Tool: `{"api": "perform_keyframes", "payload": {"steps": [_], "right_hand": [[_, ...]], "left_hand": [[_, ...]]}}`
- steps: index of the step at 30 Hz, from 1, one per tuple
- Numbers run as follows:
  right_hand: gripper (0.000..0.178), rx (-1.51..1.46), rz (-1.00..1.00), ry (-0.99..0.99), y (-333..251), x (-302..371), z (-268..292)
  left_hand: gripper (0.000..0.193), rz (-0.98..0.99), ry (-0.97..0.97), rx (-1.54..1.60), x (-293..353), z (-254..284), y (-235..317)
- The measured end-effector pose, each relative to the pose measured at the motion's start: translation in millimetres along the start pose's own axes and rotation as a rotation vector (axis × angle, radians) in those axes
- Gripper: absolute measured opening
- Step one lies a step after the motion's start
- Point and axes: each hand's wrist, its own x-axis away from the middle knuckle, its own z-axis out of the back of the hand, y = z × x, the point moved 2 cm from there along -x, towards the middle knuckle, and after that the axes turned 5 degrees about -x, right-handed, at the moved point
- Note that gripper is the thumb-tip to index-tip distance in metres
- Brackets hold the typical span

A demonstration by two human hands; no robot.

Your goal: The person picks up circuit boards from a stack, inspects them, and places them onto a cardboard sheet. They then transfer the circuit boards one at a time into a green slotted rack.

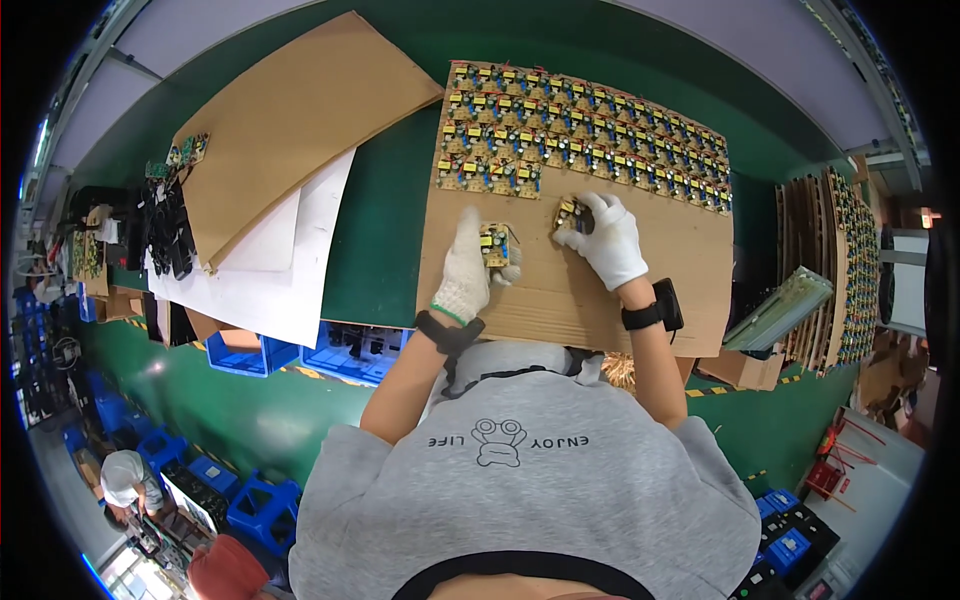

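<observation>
White gloves, two circuit boards in hand

Brown cardboard, as a broad sheet (560, 305), covers the middle of the green worktop (380, 215) and reaches its near edge, at the person's waist. Along the sheet's far edge stand close rows of circuit boards (585, 128), each with a yellow-topped part among blue and black ones; the near half of the sheet is bare.

Over the left part of that bare area, the left hand (466, 268), in a knitted glove with a green cuff, holds one board (495, 243). Its grip is closed around this board, fingertips showing past the lower right corner. The right hand (612, 242), also gloved, is just in front of the rows near the middle of the sheet; its grip pinches a second board (570, 215) between thumb and fingers. Whether this one touches the cardboard, I cannot tell.

Towards the worktop's left end, another cardboard sheet (300, 115) lies partly over white sheets (265, 300), with a bundle of black cables (168, 230) beside them. Near the right end, upright cardboard sheets (805, 230) stand packed together, the outermost covered in boards, and a pale flat panel (780, 310) leans against them. Blue bins (250, 355) sit below the near edge, on the left.
</observation>
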Motion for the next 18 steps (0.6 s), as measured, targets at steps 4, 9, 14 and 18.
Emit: {"api": "perform_keyframes", "payload": {"steps": [4,9,14,18], "right_hand": [[0.055,-0.007,0.076,0.075,0.6,-19.0,-14.9],[0.053,-0.016,0.051,0.064,-3.7,-34.6,-20.5],[0.050,-0.033,0.126,0.163,-17.9,-35.4,-15.5],[0.066,-0.200,0.298,0.143,-54.4,-16.7,0.5]], "left_hand": [[0.056,-0.001,-0.107,0.026,-12.3,9.2,-8.0],[0.059,-0.035,-0.074,-0.119,-11.1,5.8,-7.7],[0.076,-0.005,-0.147,0.007,-12.9,9.9,-9.5],[0.087,-0.049,-0.191,-0.113,-10.9,9.3,-9.1]]}}
